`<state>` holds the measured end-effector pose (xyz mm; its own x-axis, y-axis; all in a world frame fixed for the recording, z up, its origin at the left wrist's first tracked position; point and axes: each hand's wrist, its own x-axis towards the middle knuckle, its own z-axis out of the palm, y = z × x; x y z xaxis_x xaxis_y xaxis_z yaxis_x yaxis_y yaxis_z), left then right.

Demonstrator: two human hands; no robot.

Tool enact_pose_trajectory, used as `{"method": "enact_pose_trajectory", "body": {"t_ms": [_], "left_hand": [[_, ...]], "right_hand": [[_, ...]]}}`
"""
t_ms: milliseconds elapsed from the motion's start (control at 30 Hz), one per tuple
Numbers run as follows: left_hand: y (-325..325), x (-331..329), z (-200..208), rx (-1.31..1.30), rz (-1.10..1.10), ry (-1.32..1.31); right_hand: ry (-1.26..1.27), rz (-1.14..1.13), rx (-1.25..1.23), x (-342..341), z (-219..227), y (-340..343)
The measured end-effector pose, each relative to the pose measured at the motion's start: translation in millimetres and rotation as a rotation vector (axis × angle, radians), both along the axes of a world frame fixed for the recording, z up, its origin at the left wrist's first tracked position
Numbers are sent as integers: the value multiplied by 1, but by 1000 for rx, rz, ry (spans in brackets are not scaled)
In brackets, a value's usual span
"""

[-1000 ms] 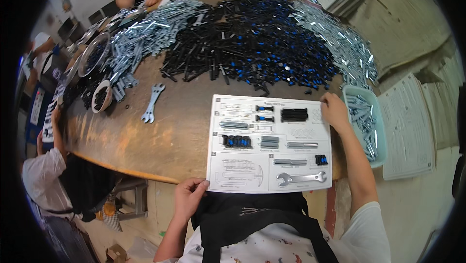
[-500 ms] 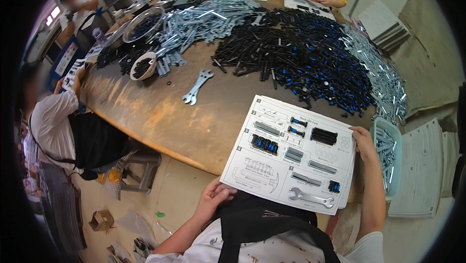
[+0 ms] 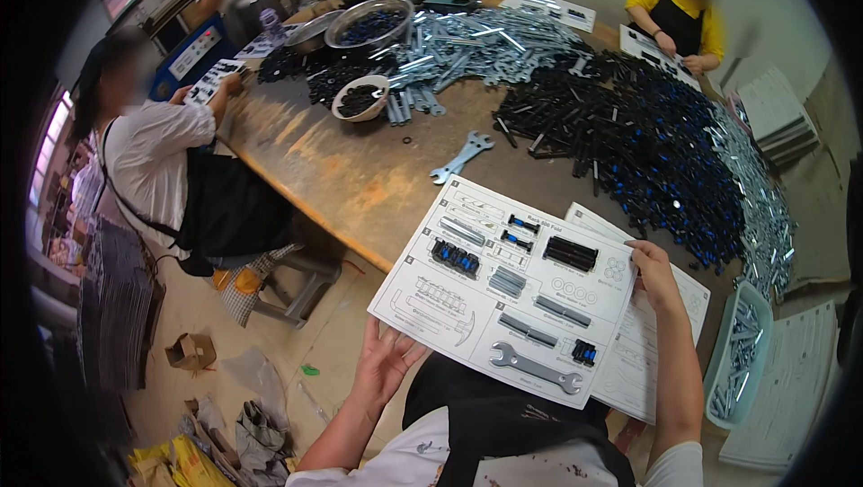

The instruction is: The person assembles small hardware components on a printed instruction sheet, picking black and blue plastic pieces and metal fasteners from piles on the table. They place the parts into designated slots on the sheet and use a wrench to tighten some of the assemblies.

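Observation:
A white printed card (image 3: 467, 316) with hardware on it is tilted in front of me. On it are a grey open-end wrench (image 3: 537, 368), black bolts (image 3: 571, 254), blue-marked black bolts (image 3: 456, 259) and metal tubes (image 3: 528, 331). My left hand (image 3: 387, 363) supports its lower left edge, fingertips partly hidden beneath. With my right hand (image 3: 654, 277) I grip its right edge. Another printed card (image 3: 670, 325) shows below it, offset to the right. Beyond the card, two loose silver wrenches (image 3: 463, 159) lie together on the table.
On the wooden table (image 3: 351, 186) are heaps of black bolts (image 3: 665, 163) and silver wrenches (image 3: 521, 51), a white bowl (image 3: 361, 99) and a metal basin (image 3: 369, 29). A plastic bin (image 3: 739, 361) of metal parts stands at right. Several co-workers handle cards around the table.
The top card has shifted left off the stack, uncovering the card below. My left hand has moved further beneath its left edge. The head view has turned left.

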<state>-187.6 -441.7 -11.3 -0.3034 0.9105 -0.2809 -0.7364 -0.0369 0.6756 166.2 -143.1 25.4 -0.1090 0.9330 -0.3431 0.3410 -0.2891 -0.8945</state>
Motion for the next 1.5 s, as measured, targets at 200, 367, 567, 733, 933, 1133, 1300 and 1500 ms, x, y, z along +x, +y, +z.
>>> {"method": "enact_pose_trajectory", "body": {"t_ms": [200,367,567,733,933,1133,1300,1500], "left_hand": [[-10,-29,-13,-2,123,-25],[-11,-51,-24,40,188,-30],[-9,-84,-29,85,298,-81],[-5,-118,-35,149,419,-76],[16,-166,-42,205,495,-198],[16,-210,-65,237,545,-248],[21,-246,-99,409,328,-178],[12,-243,-118,262,432,-226]], "right_hand": [[15,95,-7,-47,-2,7],[31,141,-31,-76,-3,6],[-6,215,-70,-114,1,7],[15,229,-81,-160,6,4],[90,180,-148,-197,-12,17],[106,187,-59,-241,-53,37],[101,163,-33,-251,-54,49],[-72,409,191,-205,-41,76]]}}
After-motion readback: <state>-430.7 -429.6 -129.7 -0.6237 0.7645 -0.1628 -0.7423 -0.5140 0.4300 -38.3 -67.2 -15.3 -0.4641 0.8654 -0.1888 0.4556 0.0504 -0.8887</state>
